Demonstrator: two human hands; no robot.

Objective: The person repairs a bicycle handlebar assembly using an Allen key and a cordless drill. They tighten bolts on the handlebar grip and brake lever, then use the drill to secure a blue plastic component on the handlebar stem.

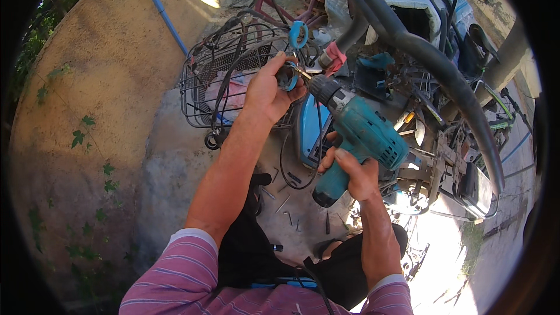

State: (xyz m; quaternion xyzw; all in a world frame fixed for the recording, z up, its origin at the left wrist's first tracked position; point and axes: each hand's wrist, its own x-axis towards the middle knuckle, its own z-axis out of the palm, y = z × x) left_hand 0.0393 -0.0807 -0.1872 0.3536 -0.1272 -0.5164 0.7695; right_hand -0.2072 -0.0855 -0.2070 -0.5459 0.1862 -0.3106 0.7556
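My right hand (357, 176) is wrapped round the grip of a teal cordless drill (370, 131). The drill's black chuck points up and left, toward my left hand (273, 88). Between the left thumb and fingers is a small part with a light-blue loop (291, 77); its exact kind is unclear. The drill's metal bit (302, 72) reaches this part, though I cannot tell whether it touches. A second light-blue loop (298, 34) shows just above the fingers, and whether the two are joined is hard to see.
A black wire basket (195, 96) with cables stands behind my left hand. A blue-and-black case (311, 131) is under the drill. Hex keys and small tools (283, 203) lie on the concrete. A thick black tube (431, 61) arches at the right, above bicycle parts.
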